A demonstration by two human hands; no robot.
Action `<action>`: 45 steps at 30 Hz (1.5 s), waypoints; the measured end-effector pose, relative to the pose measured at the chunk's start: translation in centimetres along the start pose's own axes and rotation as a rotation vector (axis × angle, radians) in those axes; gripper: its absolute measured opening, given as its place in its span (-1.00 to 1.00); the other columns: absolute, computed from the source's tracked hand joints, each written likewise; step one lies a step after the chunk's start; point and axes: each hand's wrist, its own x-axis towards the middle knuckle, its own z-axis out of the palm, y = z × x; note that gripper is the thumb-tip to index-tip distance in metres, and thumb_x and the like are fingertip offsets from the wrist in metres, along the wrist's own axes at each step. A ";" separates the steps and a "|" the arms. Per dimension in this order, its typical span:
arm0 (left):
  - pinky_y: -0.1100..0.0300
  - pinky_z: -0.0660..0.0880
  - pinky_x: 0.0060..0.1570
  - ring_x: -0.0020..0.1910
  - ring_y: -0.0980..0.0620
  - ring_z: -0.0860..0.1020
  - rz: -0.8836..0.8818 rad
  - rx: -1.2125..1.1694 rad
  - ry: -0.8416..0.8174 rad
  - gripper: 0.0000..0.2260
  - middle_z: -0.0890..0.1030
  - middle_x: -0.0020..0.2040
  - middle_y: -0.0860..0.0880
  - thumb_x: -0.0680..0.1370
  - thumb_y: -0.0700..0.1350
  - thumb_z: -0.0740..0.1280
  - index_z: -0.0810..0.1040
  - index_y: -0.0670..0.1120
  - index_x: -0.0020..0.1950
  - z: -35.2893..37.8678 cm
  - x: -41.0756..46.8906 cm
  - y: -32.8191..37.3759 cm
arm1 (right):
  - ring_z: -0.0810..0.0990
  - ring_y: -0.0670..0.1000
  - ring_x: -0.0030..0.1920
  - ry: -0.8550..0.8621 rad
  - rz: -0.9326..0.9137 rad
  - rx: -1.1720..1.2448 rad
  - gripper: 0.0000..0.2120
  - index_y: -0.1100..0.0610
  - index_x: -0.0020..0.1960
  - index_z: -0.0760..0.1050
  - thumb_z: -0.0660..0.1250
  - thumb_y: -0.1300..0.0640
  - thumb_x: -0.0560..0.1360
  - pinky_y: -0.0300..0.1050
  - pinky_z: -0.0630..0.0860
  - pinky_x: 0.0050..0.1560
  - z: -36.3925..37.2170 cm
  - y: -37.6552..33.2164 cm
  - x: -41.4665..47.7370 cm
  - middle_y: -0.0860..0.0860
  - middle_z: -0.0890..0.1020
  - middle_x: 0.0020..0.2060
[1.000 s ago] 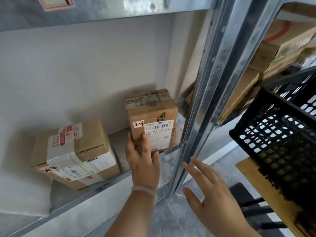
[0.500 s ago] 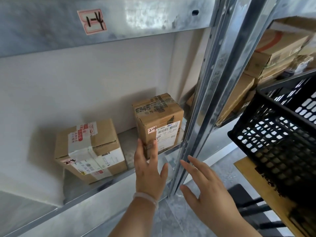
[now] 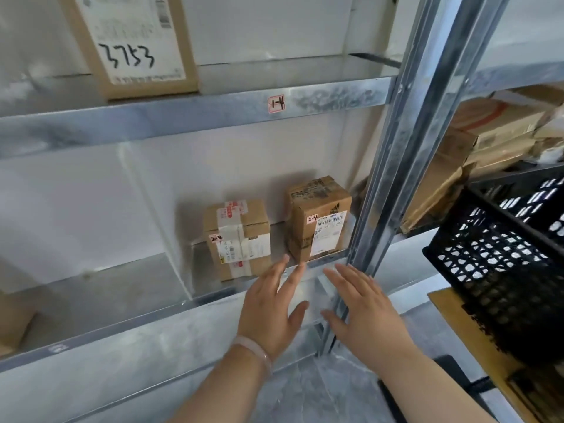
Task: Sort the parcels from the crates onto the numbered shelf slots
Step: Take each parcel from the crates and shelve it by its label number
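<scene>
At the far left, on the upper shelf, a flat carton (image 3: pixel 134 41) with 3753 handwritten on its label is standing upright. A little to its right, the slot tag (image 3: pixel 276 103) reading 1-4 is sticking to the shelf beam. Below, on the lower shelf (image 3: pixel 106 288), two brown parcels are sitting side by side with a narrow gap between them, each carrying a small 2-4 tag. The squat taped parcel (image 3: pixel 239 239) is on the left. The taller parcel (image 3: pixel 319 218) is on the right, standing on end with its long axis vertical and its shipping label facing the near side. Both are looking settled in their slot.

The left hand (image 3: pixel 271 309) is hovering on the near side of the shelf lip, fingers straight and spread, holding nothing. Its fingertips are pointing at the gap between the two parcels and seem apart from both (the blur is making contact hard to rule out). The right hand (image 3: pixel 363 306) is floating just beside it, likewise spread and empty, in front of the steel upright (image 3: pixel 406 148).

Further right, the black plastic crate (image 3: pixel 500 264) is sitting near, well apart from the shelved parcels. Judging by this, the next parcel is lying to the right of both hands, making the right hand the nearer one. What the crate is holding is not showing from here.
</scene>
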 end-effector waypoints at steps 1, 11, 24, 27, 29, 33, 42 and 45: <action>0.04 0.21 0.36 0.49 -0.09 0.30 -0.023 0.030 0.016 -0.41 0.26 0.56 0.01 0.58 0.20 0.26 0.10 0.19 0.55 -1.2 -1.0 0.0 | 0.00 -0.06 0.54 -0.008 -0.036 -0.006 -0.34 -0.21 0.54 -0.02 0.17 -0.26 0.54 -0.07 -0.07 0.53 -0.2 -0.8 -0.4 -0.17 0.06 0.55; -0.16 0.42 0.33 0.42 -0.16 0.41 -0.348 0.383 0.140 -0.43 0.41 0.47 -0.07 0.52 0.25 0.29 0.39 0.08 0.48 -15.7 -15.9 -1.6 | -0.09 -0.03 0.56 -0.078 -0.499 -0.046 -0.28 -0.27 0.51 -0.19 0.07 -0.40 0.48 -0.13 -0.39 0.36 0.8 -14.2 -4.1 -0.15 -0.05 0.57; -0.18 0.48 0.24 0.29 -0.16 0.53 -0.878 0.677 0.372 -0.41 0.55 0.34 -0.10 0.39 0.13 0.52 0.53 0.00 0.37 -33.4 -46.3 -2.8 | -0.15 -0.05 0.54 -0.166 -1.210 0.093 -0.32 -0.25 0.52 -0.11 0.09 -0.36 0.50 -0.09 -0.35 0.43 3.7 -42.9 -17.4 -0.14 -0.07 0.56; -0.22 0.47 0.24 0.29 -0.16 0.53 -1.000 0.749 0.435 -0.38 0.55 0.34 -0.08 0.35 0.13 0.54 0.54 0.02 0.37 -37.2 -55.3 -1.6 | -0.11 -0.05 0.54 -0.178 -1.317 0.163 -0.30 -0.23 0.53 -0.06 0.14 -0.33 0.49 -0.13 -0.34 0.41 4.4 -50.1 -23.6 -0.11 -0.01 0.56; -0.23 0.47 0.23 0.30 -0.17 0.53 -1.069 0.804 0.454 -0.38 0.54 0.35 -0.09 0.36 0.14 0.54 0.53 0.02 0.39 -39.7 -61.5 -0.6 | -0.07 -0.04 0.54 -0.196 -1.390 0.213 -0.29 -0.21 0.54 -0.04 0.12 -0.35 0.48 -0.11 -0.25 0.47 5.0 -54.8 -28.6 -0.10 0.03 0.56; -0.23 0.47 0.24 0.31 -0.18 0.52 -1.208 0.905 0.491 -0.38 0.53 0.36 -0.10 0.38 0.14 0.53 0.52 0.01 0.40 -44.1 -73.4 1.9 | 0.03 0.01 0.54 -0.251 -1.573 0.314 -0.27 -0.17 0.55 0.01 0.18 -0.34 0.48 0.01 -0.03 0.53 6.1 -63.3 -39.7 -0.05 0.11 0.55; -0.23 0.44 0.27 0.34 -0.15 0.50 -1.551 1.016 0.549 -0.38 0.51 0.38 -0.08 0.38 0.17 0.51 0.51 0.04 0.40 -49.5 -94.4 8.2 | -0.05 -0.05 0.55 -0.370 -1.883 0.412 -0.30 -0.17 0.55 -0.01 0.20 -0.27 0.51 -0.08 -0.17 0.52 8.6 -76.4 -60.9 -0.07 0.05 0.56; -0.20 0.46 0.26 0.34 -0.14 0.49 -1.642 0.995 0.596 -0.38 0.50 0.39 -0.07 0.39 0.16 0.51 0.49 0.05 0.42 -50.1 -99.3 9.2 | -0.07 -0.07 0.55 -0.386 -1.959 0.412 -0.30 -0.20 0.55 -0.07 0.16 -0.30 0.52 -0.13 -0.22 0.50 9.4 -79.8 -65.8 -0.10 0.02 0.56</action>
